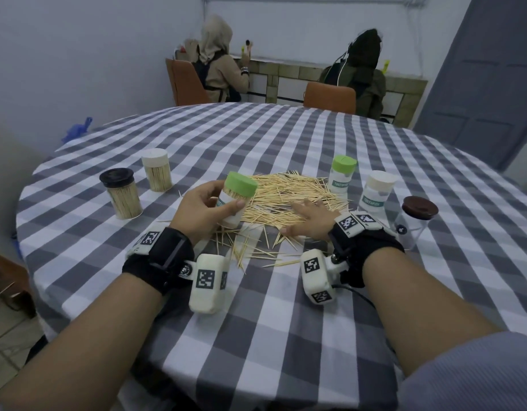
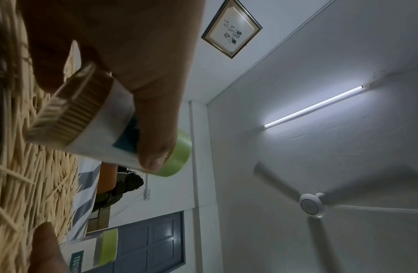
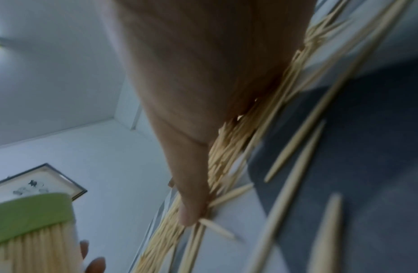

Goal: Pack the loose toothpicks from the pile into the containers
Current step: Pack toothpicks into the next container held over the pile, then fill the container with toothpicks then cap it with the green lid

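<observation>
Fingers (image 1: 207,194) of your left hand (image 1: 198,210) curl round the green-lidded container (image 1: 236,200), thumb on its label, holding it tilted just above the near-left edge of the toothpick pile (image 1: 289,197); the left wrist view shows its clear base packed tight with sticks, so it looks full and capped. Your right hand (image 1: 311,222) lies flat on the near side of the pile, fingers straight and slightly spread, pressing sticks against the checked tablecloth (image 1: 271,321) and gripping nothing. The pile sits at the table's centre, with strays scattered toward the near edge. Two filled containers, one black-lidded (image 1: 121,192) and one white-lidded (image 1: 156,169), stand toward the left edge; three that look unfilled, lids green (image 1: 342,177), white (image 1: 376,191) and brown (image 1: 414,222), stand toward the right edge. Judge the toothpicks as very light, stiff, brittle and sharp-tipped: they will roll and scatter under a flat palm, so rake them parallel and pinch a small bundle across its middle rather than by the points. The held container is smooth plastic and should be gripped at its waist, not the lid.
</observation>
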